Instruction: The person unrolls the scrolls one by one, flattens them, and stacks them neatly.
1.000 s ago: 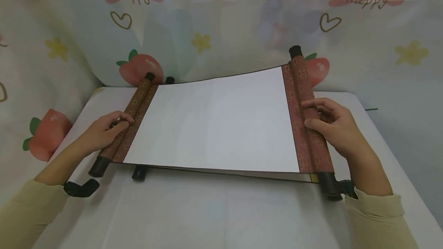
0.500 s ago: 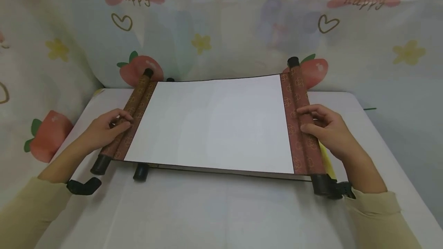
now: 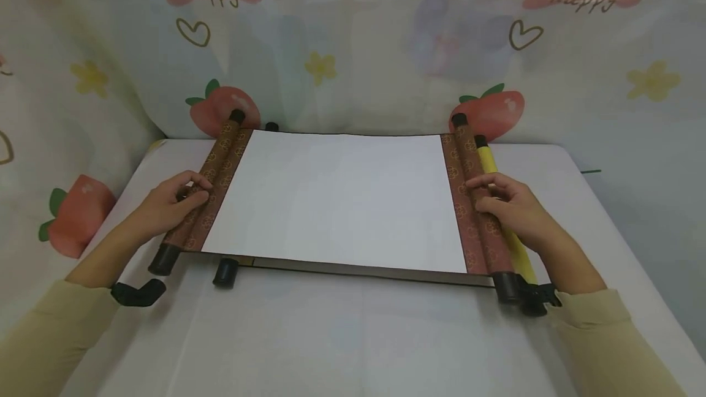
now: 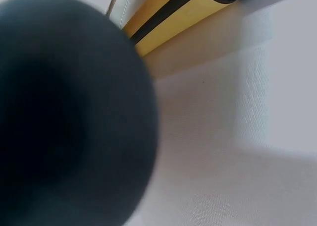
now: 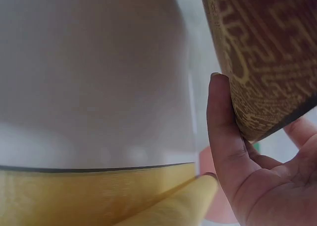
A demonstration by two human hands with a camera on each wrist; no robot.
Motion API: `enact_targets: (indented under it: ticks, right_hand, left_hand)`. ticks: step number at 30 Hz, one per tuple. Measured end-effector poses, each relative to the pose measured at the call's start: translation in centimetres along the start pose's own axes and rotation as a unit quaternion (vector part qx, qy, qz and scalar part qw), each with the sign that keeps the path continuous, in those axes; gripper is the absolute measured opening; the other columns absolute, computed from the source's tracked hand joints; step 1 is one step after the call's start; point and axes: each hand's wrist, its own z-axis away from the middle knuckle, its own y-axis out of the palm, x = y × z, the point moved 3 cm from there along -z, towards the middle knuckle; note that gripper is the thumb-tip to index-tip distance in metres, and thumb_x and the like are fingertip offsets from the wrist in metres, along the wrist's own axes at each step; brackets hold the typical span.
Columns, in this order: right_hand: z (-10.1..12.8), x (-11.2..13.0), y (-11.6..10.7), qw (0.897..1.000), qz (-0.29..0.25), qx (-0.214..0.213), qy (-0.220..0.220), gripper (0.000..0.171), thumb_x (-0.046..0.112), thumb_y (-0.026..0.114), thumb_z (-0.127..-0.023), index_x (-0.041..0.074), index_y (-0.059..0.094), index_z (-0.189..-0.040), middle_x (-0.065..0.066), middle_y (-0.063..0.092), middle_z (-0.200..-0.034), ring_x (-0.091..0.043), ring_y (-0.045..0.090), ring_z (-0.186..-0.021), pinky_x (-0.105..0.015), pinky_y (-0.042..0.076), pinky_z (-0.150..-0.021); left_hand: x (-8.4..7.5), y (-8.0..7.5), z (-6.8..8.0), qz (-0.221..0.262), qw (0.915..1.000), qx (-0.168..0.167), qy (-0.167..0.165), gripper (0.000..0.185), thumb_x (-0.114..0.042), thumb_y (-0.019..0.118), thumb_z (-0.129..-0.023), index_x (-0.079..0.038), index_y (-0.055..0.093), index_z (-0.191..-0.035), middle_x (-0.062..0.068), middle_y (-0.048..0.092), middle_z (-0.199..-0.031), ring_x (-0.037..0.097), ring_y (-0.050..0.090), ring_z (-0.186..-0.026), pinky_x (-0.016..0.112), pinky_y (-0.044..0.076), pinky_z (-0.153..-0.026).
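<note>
A: Nearest to us we see the pale yellow sleeves [image 3: 601, 342] and the bare white bench [image 3: 342, 336]. What do our hands hold?

B: Our left hand [image 3: 165, 204] has its fingers curled over the left roller [image 3: 206, 185] of the scroll [image 3: 342, 201], pinching it between thumb and fingers. Our right hand [image 3: 510, 210] does the same on the right roller [image 3: 474, 201]; the right wrist view shows the thumb [image 5: 225, 132] pressed against the patterned brown cloth.

A: And where does the scroll lie?

B: Flat on the middle of the bench, spread wide, its white sheet blank between the two brown rollers. Black knobs stick out at the near ends, one by each wrist.

A: Anything under it?

B: A second scroll, we think: a yellow roll [image 3: 499, 201] shows just beside the right roller, partly under our right hand, and a black end cap [image 3: 226, 272] pokes out at the near left edge.

A: Farther back?

B: A curtain [image 3: 353, 41] printed with peaches, hearts and the word "happy" hangs behind the bench.
</note>
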Motion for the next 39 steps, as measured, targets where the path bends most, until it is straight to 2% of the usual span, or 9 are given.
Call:
enact_targets:
  ticks: [4, 8, 15, 25, 31, 36, 39]
  right_hand:
    - [-0.5, -0.7, 0.5, 0.999, 0.007, 0.021, 0.023, 0.038, 0.008, 0.050, -0.097, 0.007, 0.051, -0.135, -0.020, 0.047, -0.130, -0.022, 0.049, -0.090, -0.031, 0.048, -0.067]
    - [-0.8, -1.2, 1.0, 0.999, 0.015, 0.036, 0.030, 0.040, 0.007, 0.049, -0.096, 0.007, 0.050, -0.135, -0.022, 0.047, -0.128, -0.026, 0.048, -0.093, -0.033, 0.047, -0.068]
    - [-0.9, -1.4, 1.3, 0.999, 0.025, 0.043, 0.023, 0.039, 0.006, 0.050, -0.095, 0.005, 0.052, -0.134, -0.022, 0.048, -0.127, -0.027, 0.048, -0.090, -0.032, 0.047, -0.067]
    - [-0.6, -1.4, 1.8, 0.997, 0.056, 0.040, 0.026, 0.037, 0.009, 0.052, -0.096, 0.006, 0.053, -0.133, -0.021, 0.050, -0.125, -0.031, 0.048, -0.098, -0.035, 0.047, -0.072]
    - [-0.8, -1.3, 1.8, 0.992, 0.117, 0.040, 0.035, 0.036, 0.015, 0.055, -0.095, 0.012, 0.056, -0.130, -0.018, 0.053, -0.127, -0.033, 0.050, -0.108, -0.035, 0.046, -0.074]
    - [-1.0, -1.0, 2.0, 0.982, 0.183, 0.038, 0.022, 0.032, 0.017, 0.056, -0.094, 0.015, 0.059, -0.126, -0.014, 0.059, -0.124, -0.034, 0.054, -0.109, -0.040, 0.046, -0.078]
    - [-1.1, -0.7, 2.2, 0.979, 0.201, 0.036, 0.007, 0.031, 0.016, 0.057, -0.093, 0.014, 0.061, -0.124, -0.013, 0.060, -0.125, -0.033, 0.055, -0.108, -0.045, 0.047, -0.083]
  left_hand:
    - [0.2, 0.3, -0.2, 0.009, 0.9999, 0.004, -0.004, 0.023, -0.024, 0.053, -0.104, -0.009, 0.057, -0.122, 0.013, 0.061, -0.107, 0.016, 0.051, -0.078, 0.030, 0.043, -0.065]
    - [0.4, 0.5, -0.3, 0.008, 0.9999, 0.004, -0.005, 0.024, -0.024, 0.053, -0.105, -0.009, 0.057, -0.123, 0.013, 0.062, -0.110, 0.017, 0.052, -0.080, 0.030, 0.043, -0.066]
    - [0.8, 0.9, -0.5, 0.005, 0.9999, 0.013, -0.008, 0.026, -0.024, 0.052, -0.105, -0.008, 0.056, -0.125, 0.016, 0.060, -0.116, 0.022, 0.052, -0.086, 0.031, 0.043, -0.068]
    - [0.8, 1.5, -0.2, 0.011, 0.9989, 0.041, -0.021, 0.030, -0.026, 0.052, -0.105, -0.006, 0.054, -0.127, 0.020, 0.058, -0.124, 0.030, 0.056, -0.098, 0.034, 0.046, -0.072]
    - [0.7, 1.6, -0.1, -0.004, 0.9985, 0.046, -0.029, 0.031, -0.028, 0.052, -0.105, -0.008, 0.054, -0.127, 0.021, 0.057, -0.128, 0.039, 0.058, -0.111, 0.039, 0.048, -0.078]
    - [0.7, 1.9, -0.2, -0.035, 0.9982, 0.044, -0.020, 0.028, -0.028, 0.053, -0.104, -0.009, 0.055, -0.125, 0.020, 0.060, -0.124, 0.041, 0.059, -0.111, 0.046, 0.050, -0.081]
    - [0.8, 2.0, -0.3, -0.049, 0.9976, 0.047, -0.014, 0.028, -0.028, 0.053, -0.104, -0.010, 0.056, -0.124, 0.019, 0.061, -0.121, 0.041, 0.060, -0.110, 0.046, 0.050, -0.079]
